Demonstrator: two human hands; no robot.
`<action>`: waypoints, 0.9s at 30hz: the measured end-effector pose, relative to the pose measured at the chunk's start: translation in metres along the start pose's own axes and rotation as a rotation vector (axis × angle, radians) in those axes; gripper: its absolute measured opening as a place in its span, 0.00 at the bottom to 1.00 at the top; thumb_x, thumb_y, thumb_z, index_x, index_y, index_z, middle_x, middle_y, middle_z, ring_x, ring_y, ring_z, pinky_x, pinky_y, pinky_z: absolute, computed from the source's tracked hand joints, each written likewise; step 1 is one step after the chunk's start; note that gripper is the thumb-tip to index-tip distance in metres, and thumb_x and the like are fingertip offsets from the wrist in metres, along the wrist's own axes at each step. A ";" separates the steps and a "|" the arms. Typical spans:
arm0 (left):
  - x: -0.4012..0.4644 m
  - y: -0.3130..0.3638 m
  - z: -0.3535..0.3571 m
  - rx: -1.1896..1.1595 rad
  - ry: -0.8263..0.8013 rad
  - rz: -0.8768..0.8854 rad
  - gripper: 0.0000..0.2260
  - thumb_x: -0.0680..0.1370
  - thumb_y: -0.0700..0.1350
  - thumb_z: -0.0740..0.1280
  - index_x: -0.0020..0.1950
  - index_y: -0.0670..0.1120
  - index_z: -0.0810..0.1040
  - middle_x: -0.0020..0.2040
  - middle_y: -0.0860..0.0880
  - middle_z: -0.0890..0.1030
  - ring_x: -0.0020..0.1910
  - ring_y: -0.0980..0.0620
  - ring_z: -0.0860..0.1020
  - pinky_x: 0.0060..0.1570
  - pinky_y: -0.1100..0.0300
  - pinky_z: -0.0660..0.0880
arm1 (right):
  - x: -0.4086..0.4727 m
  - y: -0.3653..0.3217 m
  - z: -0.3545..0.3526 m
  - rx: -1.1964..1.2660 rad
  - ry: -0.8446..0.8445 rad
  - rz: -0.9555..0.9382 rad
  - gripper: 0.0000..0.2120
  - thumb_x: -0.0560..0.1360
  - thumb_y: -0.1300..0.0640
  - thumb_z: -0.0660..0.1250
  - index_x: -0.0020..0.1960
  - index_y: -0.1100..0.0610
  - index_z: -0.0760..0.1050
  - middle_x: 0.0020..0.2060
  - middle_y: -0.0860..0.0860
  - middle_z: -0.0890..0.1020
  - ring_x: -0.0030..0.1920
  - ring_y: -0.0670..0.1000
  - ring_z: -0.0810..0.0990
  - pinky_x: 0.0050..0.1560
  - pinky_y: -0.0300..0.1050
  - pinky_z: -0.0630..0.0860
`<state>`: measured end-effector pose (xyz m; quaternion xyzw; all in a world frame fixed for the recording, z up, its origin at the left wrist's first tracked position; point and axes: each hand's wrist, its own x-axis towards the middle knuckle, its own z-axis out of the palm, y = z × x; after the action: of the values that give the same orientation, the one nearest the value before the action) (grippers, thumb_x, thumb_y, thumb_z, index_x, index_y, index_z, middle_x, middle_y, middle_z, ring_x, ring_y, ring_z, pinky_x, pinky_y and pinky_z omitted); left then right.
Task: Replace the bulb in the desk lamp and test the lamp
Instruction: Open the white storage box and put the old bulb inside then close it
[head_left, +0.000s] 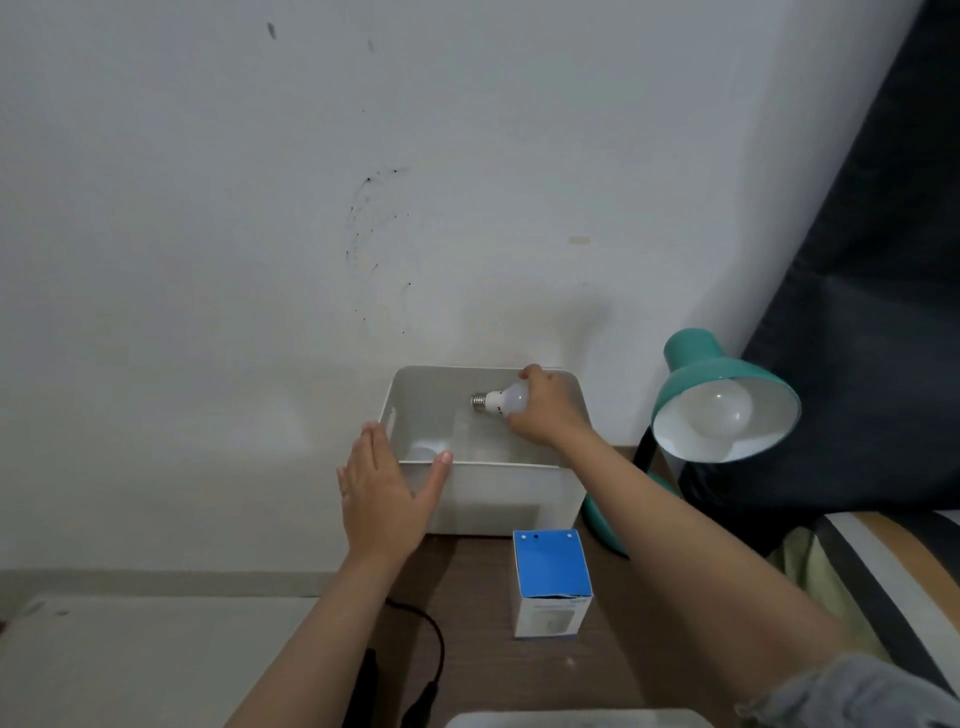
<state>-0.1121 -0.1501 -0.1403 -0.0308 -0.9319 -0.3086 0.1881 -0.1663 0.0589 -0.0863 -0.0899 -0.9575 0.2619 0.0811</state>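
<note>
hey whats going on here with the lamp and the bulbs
A person is working on a bulb swap at a small table. Their right hand holds a white bulb over an open white bin, screw end pointing left. Their left hand rests open against the bin's front left corner. The teal desk lamp beside the bin has a bulb in its shade and is not lit. A blue and white box stands in front of the bin.

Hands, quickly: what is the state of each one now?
Left hand: open, flat against the white bin, holding nothing.
Right hand: closed on the bulb, over the bin.
</note>
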 end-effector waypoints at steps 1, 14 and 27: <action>0.000 0.001 -0.002 -0.002 -0.001 0.004 0.41 0.72 0.70 0.56 0.73 0.40 0.57 0.72 0.40 0.66 0.71 0.42 0.64 0.71 0.40 0.59 | -0.002 0.001 -0.001 0.027 0.001 0.007 0.28 0.70 0.56 0.69 0.67 0.58 0.65 0.60 0.59 0.71 0.59 0.58 0.73 0.51 0.44 0.71; -0.060 0.029 -0.048 -0.249 -0.033 -0.182 0.39 0.75 0.58 0.65 0.75 0.38 0.50 0.76 0.40 0.57 0.75 0.43 0.56 0.73 0.41 0.48 | -0.244 0.043 -0.019 0.309 0.394 -0.277 0.10 0.72 0.63 0.69 0.52 0.59 0.76 0.46 0.50 0.79 0.48 0.44 0.76 0.50 0.34 0.71; -0.305 -0.001 -0.074 -0.151 -0.401 -0.272 0.24 0.69 0.62 0.67 0.51 0.41 0.74 0.49 0.42 0.78 0.50 0.41 0.77 0.48 0.46 0.77 | -0.420 0.145 0.016 -0.088 -0.094 0.269 0.30 0.72 0.45 0.67 0.69 0.57 0.64 0.59 0.59 0.72 0.60 0.60 0.68 0.59 0.54 0.67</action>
<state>0.1948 -0.1761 -0.1991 0.0203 -0.9205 -0.3873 -0.0465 0.2575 0.0841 -0.2200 -0.2085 -0.9501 0.2320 -0.0038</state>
